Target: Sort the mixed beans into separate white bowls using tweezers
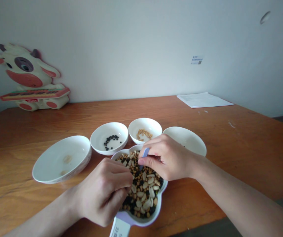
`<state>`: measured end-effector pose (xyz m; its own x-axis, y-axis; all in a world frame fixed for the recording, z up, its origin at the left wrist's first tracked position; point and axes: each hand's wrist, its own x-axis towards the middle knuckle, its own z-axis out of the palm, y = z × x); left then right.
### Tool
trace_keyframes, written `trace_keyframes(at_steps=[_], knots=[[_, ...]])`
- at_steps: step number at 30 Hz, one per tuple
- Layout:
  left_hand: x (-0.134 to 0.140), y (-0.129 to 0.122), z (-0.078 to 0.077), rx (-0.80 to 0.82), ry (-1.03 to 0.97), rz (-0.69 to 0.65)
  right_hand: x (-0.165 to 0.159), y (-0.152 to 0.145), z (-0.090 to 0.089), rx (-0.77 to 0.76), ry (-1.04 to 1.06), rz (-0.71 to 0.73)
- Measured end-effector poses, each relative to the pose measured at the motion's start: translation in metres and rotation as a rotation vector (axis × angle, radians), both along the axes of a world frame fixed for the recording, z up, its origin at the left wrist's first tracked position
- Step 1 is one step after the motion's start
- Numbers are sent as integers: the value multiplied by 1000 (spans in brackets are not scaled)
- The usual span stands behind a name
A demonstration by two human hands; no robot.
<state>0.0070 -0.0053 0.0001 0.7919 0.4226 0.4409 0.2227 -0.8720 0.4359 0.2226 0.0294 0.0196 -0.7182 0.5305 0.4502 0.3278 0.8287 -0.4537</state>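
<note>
Toy cow (25, 77) stands at far left on a wooden table (121, 110), behind a wide bowl (49, 158) and a small bowl (98, 135) of black beans (110, 140); a left hand (106, 191), fingers curled in, leans over a scalloped dish (158, 205) of mixed beans and peanuts (146, 204), its grip impossible to tell; behind sits a bowl (146, 123) of yellow beans (144, 134); a right hand (171, 156), thumb and fingers closed, pinches a purple tool (145, 152) over the dish, near a white bowl (185, 136) and papers (204, 99)
</note>
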Motion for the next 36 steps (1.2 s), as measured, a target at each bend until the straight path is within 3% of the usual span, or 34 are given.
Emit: trace_keyframes(at_steps=[8, 36], knots=[[0, 1, 1, 1, -7, -11, 0, 0, -1, -3, 59, 57], [1, 0, 3, 1, -7, -3, 0, -1, 1, -19, 13, -11]])
